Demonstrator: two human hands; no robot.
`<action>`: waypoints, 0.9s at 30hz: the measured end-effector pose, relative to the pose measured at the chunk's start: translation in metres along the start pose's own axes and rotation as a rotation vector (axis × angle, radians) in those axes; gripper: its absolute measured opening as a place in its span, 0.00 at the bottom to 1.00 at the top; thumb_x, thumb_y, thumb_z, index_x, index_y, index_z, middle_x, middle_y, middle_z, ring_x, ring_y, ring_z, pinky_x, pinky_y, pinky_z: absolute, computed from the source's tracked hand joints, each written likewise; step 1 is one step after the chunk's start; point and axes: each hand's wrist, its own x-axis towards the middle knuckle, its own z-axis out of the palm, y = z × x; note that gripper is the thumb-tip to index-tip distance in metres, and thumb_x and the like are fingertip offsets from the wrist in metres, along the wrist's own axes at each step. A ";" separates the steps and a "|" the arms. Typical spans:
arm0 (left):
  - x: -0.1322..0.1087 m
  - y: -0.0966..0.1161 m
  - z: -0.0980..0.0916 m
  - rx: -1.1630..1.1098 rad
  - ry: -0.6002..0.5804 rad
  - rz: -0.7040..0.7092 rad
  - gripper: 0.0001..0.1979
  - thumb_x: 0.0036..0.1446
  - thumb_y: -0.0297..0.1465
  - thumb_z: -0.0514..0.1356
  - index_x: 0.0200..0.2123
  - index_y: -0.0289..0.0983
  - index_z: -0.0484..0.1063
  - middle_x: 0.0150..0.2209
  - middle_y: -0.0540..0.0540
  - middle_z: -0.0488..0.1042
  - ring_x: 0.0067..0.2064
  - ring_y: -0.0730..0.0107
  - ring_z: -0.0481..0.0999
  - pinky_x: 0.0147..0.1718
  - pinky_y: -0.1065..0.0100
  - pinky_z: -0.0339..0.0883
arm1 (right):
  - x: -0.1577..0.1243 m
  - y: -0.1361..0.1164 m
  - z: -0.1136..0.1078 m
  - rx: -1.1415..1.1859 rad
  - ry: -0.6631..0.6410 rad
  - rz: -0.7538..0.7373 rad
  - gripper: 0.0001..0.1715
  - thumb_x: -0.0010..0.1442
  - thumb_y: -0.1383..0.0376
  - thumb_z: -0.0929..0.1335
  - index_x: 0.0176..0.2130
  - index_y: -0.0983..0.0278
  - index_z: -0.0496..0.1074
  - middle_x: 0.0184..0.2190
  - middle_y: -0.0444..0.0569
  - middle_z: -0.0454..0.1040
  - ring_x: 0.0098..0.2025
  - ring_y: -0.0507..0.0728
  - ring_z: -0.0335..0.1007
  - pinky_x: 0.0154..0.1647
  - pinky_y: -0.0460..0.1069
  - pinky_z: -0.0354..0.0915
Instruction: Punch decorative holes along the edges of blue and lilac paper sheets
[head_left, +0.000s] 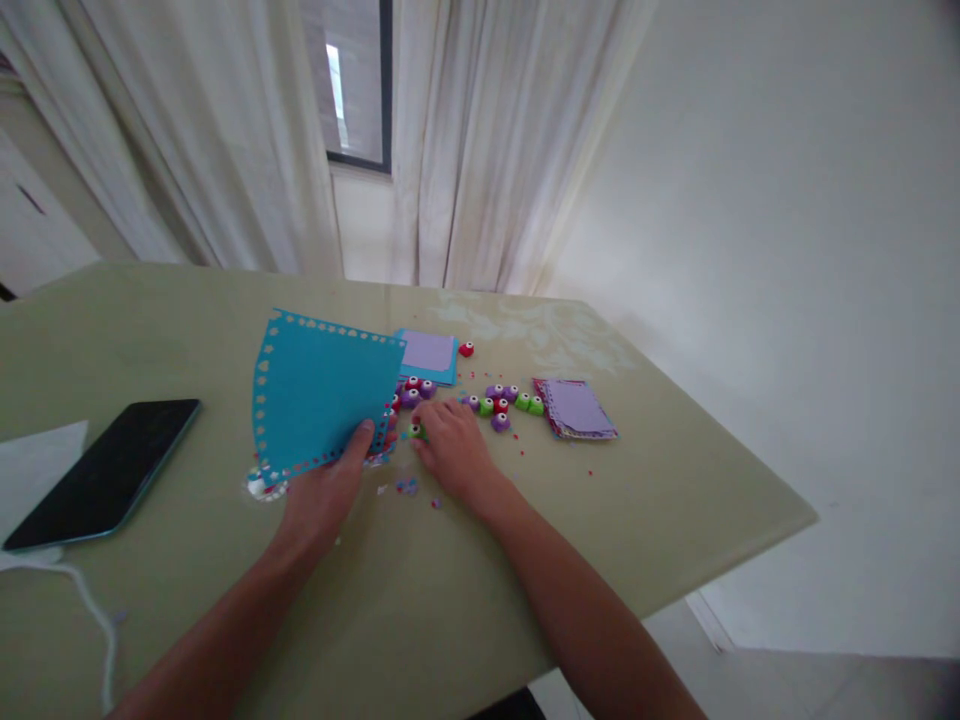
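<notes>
My left hand (324, 492) pinches the lower right edge of a blue paper sheet (319, 390) whose borders are punched with small holes, holding it tilted above the table. My right hand (452, 447) rests on the table with its fingers curled over a small green craft punch (415, 432) beside the sheet's corner. Several small red, purple and green punches (496, 403) lie scattered just beyond that hand. Tiny paper bits (406, 487) dot the tabletop between my hands.
A black phone (105, 470) lies at the left on white paper (34, 465). A blue and lilac paper stack (429, 355) sits behind the sheet, another lilac stack (576, 408) to the right. The table's edge (757, 480) drops off at the right; curtains hang behind.
</notes>
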 end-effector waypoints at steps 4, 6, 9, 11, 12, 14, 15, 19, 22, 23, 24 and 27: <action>-0.001 0.014 -0.001 -0.051 -0.005 -0.108 0.16 0.57 0.49 0.61 0.34 0.44 0.83 0.38 0.43 0.88 0.50 0.40 0.85 0.62 0.45 0.74 | -0.003 0.011 -0.004 0.446 0.115 0.173 0.16 0.63 0.67 0.74 0.51 0.62 0.73 0.46 0.51 0.80 0.41 0.59 0.75 0.47 0.54 0.69; -0.002 0.019 -0.002 -0.066 -0.034 -0.130 0.16 0.55 0.49 0.62 0.30 0.45 0.81 0.35 0.43 0.87 0.46 0.40 0.86 0.58 0.45 0.76 | -0.003 0.014 -0.006 0.788 0.191 0.248 0.21 0.61 0.62 0.77 0.52 0.60 0.74 0.47 0.49 0.80 0.35 0.54 0.72 0.40 0.51 0.68; -0.003 0.019 -0.003 -0.065 -0.066 -0.155 0.17 0.54 0.50 0.64 0.28 0.44 0.81 0.34 0.42 0.87 0.43 0.39 0.86 0.53 0.44 0.79 | -0.002 0.015 -0.010 1.086 0.179 0.268 0.24 0.55 0.53 0.80 0.48 0.59 0.80 0.40 0.47 0.80 0.30 0.53 0.66 0.32 0.49 0.62; -0.004 0.016 -0.001 -0.064 -0.078 -0.146 0.18 0.55 0.51 0.64 0.28 0.45 0.81 0.34 0.42 0.87 0.43 0.40 0.86 0.52 0.44 0.79 | 0.000 0.011 -0.012 1.164 0.155 0.254 0.23 0.54 0.51 0.81 0.45 0.59 0.82 0.35 0.46 0.79 0.30 0.53 0.65 0.31 0.49 0.60; -0.004 0.014 -0.001 -0.060 -0.084 -0.131 0.18 0.56 0.52 0.63 0.28 0.45 0.81 0.34 0.42 0.87 0.43 0.40 0.86 0.52 0.44 0.79 | 0.000 0.009 -0.012 1.192 0.159 0.251 0.23 0.53 0.51 0.81 0.45 0.59 0.83 0.35 0.46 0.79 0.30 0.53 0.66 0.32 0.49 0.61; -0.003 0.010 0.001 -0.050 -0.093 -0.102 0.18 0.56 0.52 0.63 0.28 0.45 0.82 0.34 0.43 0.87 0.43 0.40 0.86 0.52 0.44 0.78 | 0.000 0.005 -0.012 1.227 0.186 0.257 0.24 0.52 0.50 0.82 0.45 0.58 0.82 0.39 0.47 0.80 0.33 0.54 0.69 0.34 0.49 0.63; -0.003 0.010 0.001 -0.049 -0.099 -0.091 0.18 0.56 0.52 0.63 0.28 0.45 0.82 0.33 0.43 0.87 0.43 0.40 0.86 0.52 0.45 0.79 | 0.000 0.004 -0.012 1.234 0.197 0.265 0.24 0.52 0.50 0.82 0.45 0.58 0.82 0.41 0.47 0.80 0.33 0.54 0.69 0.34 0.49 0.64; -0.003 0.011 0.001 -0.063 -0.095 -0.069 0.18 0.55 0.51 0.63 0.28 0.45 0.82 0.32 0.43 0.86 0.42 0.41 0.86 0.51 0.46 0.79 | 0.000 0.000 -0.011 1.241 0.217 0.277 0.26 0.50 0.50 0.83 0.45 0.58 0.82 0.43 0.47 0.79 0.32 0.53 0.68 0.33 0.49 0.63; -0.004 0.012 0.001 -0.092 -0.101 -0.071 0.18 0.55 0.51 0.64 0.29 0.44 0.82 0.32 0.43 0.86 0.43 0.42 0.86 0.51 0.47 0.79 | -0.001 0.000 -0.012 1.237 0.240 0.270 0.26 0.50 0.51 0.83 0.45 0.58 0.81 0.43 0.47 0.79 0.33 0.53 0.68 0.34 0.49 0.64; -0.004 0.012 0.002 -0.102 -0.101 -0.073 0.18 0.55 0.51 0.65 0.29 0.44 0.82 0.32 0.43 0.86 0.43 0.41 0.87 0.51 0.47 0.79 | -0.001 0.000 -0.012 1.234 0.254 0.269 0.27 0.49 0.52 0.84 0.45 0.58 0.80 0.42 0.47 0.79 0.33 0.53 0.68 0.34 0.50 0.64; -0.005 0.011 0.002 -0.107 -0.101 -0.073 0.18 0.55 0.52 0.65 0.30 0.44 0.83 0.33 0.43 0.87 0.44 0.41 0.86 0.53 0.46 0.79 | -0.001 0.000 -0.012 1.229 0.269 0.268 0.27 0.48 0.52 0.84 0.45 0.58 0.80 0.42 0.47 0.78 0.33 0.53 0.68 0.35 0.50 0.65; -0.005 0.005 0.005 -0.068 -0.086 -0.038 0.17 0.55 0.52 0.66 0.30 0.45 0.82 0.37 0.42 0.87 0.52 0.38 0.85 0.61 0.42 0.73 | -0.002 0.000 -0.012 1.194 0.302 0.269 0.28 0.47 0.53 0.84 0.43 0.58 0.77 0.42 0.46 0.78 0.34 0.53 0.67 0.35 0.50 0.65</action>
